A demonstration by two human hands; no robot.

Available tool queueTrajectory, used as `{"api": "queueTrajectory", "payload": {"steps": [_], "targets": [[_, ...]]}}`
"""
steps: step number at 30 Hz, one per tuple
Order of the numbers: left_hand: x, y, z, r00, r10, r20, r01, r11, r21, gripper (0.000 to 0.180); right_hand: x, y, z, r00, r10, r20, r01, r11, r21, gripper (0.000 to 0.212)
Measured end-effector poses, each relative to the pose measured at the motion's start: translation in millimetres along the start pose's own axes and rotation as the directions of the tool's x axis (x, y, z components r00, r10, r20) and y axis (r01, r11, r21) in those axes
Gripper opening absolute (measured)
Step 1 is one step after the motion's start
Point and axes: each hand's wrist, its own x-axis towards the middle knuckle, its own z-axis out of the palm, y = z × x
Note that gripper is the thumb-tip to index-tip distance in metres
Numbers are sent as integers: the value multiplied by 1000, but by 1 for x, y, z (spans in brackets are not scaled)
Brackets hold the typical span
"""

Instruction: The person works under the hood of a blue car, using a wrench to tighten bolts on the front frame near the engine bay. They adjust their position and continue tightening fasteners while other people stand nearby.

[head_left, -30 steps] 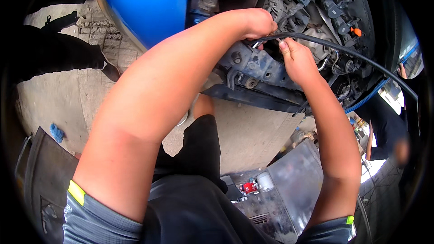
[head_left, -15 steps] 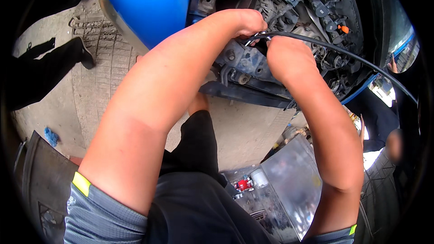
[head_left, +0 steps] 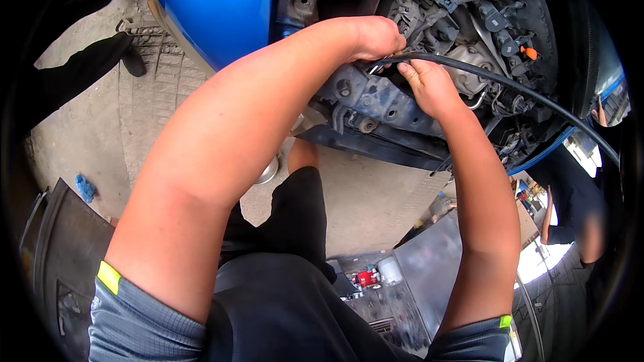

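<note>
A long black hose [head_left: 510, 82] arcs across the open engine bay, from between my hands out to the right. My left hand [head_left: 377, 38] is curled around its near end, with some fingertips hidden behind the hand. A small shiny metal piece [head_left: 374, 70] shows just under these fingers; its kind I cannot make out. My right hand [head_left: 433, 85] pinches the hose a little further along, thumb visible and fingertips partly hidden beneath it. Both hands are just above a dark metal crossmember [head_left: 376, 97] with holes in it.
Behind the hands lies the engine [head_left: 469, 60], with an orange cap [head_left: 528, 52]. A blue body panel [head_left: 208, 7] stands at the upper left. Another person's dark-clothed legs [head_left: 74, 74] are at the left, and a person [head_left: 567, 188] is at the right. A blue crumpled item [head_left: 85, 188] lies on the floor.
My right hand has turned, so its thumb now shows on the hose. My left hand stays on the near end. The view has shifted slightly.
</note>
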Motion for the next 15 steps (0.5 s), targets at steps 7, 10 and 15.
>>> {"api": "queueTrajectory", "payload": {"steps": [7,10,15], "targets": [[8,-6,-1,999,-8,33,8,1000,30,25,-6,-7,6,989,147,-35,-144,986,78,49],[10,-6,-1,997,27,65,-31,998,60,25,-8,-18,0,974,224,-25,-225,973,-53,52],[19,-12,-3,998,24,66,-25,1000,15,26,-11,-73,-21,889,458,12,-429,842,-326,56]]}}
